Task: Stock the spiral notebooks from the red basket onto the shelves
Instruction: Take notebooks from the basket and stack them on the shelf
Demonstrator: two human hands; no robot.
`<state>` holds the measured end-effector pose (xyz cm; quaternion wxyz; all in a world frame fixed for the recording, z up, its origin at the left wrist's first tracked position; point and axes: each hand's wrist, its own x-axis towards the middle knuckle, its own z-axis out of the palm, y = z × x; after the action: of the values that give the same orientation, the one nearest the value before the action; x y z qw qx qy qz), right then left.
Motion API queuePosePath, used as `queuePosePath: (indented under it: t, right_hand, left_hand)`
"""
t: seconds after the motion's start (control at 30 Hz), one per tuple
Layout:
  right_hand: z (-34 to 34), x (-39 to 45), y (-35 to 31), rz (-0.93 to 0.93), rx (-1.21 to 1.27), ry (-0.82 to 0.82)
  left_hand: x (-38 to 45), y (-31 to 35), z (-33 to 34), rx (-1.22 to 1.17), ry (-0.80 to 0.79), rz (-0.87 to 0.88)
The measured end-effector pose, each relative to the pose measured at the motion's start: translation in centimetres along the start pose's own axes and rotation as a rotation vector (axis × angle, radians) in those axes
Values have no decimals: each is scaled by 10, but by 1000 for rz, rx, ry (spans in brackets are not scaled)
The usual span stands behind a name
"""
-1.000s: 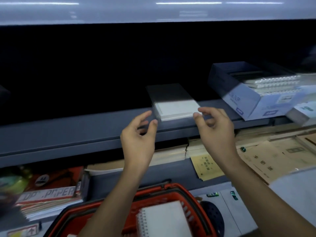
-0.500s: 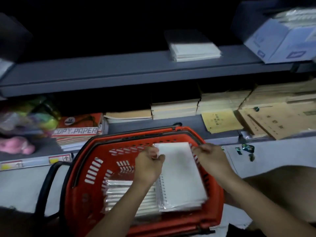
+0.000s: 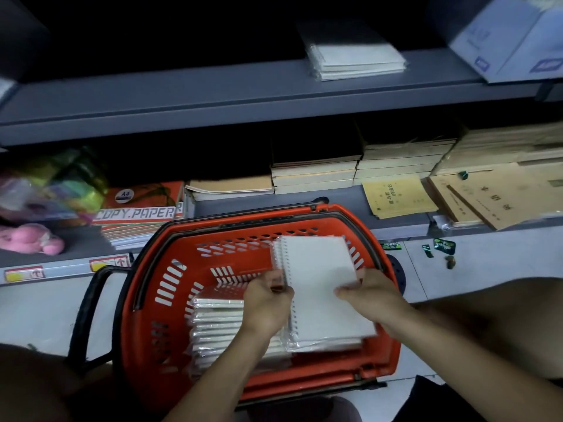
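Here, one white spiral notebook [image 3: 320,269]: long axis ran away from me, leaning slightly left, coil along its left edge, raised over the red basket [image 3: 170,287]. My left hand [image 3: 268,300] pinched the coil side; my right hand [image 3: 370,296] gripped the right edge. Further wrapped notebooks [image 3: 219,324] lay stacked beneath.

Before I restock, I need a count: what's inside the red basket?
Inside the red basket: one wrapped notebook row, plus a stack both hands grip. Lower layers are hidden, so no exact count.
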<state>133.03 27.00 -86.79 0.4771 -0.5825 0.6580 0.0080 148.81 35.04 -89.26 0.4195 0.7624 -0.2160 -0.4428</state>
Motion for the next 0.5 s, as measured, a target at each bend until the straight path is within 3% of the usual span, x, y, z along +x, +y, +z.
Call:
queuePosePath:
  t: [0.13, 0.23, 0.4, 0.5]
  right_hand:
    - [-13, -20, -6, 21, 424, 68]
    - [-24, -32, -13, 17, 671, 8]
    - [-56, -58, -26, -198, 837, -103]
    - [-81, -71, -36, -352, 883, -252]
  left_hand:
    - [-1, 4, -13, -188, -120, -131]
    - [-10, 22, -31, -456, -271, -149]
    - [-27, 60, -74, -549, -734, 55]
    - [-35, 82, -83, -549, -803, 198]
